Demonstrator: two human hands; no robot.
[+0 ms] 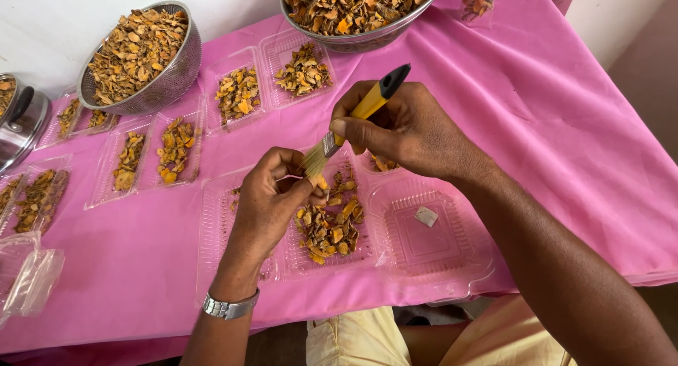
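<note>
Above the open clear tray (311, 256) of dried yellow-orange pieces (328, 225): small brush (346, 122) pinched in right hand (402, 129), grip closed on yellow handle, bristles against a piece closed in left hand (272, 196). Best kept light, over tray. Around, on pink counter (551, 126): filled trays, steel colander (141, 55).

Steel colander (169, 76) on pink tablecloth (537, 112)
</note>
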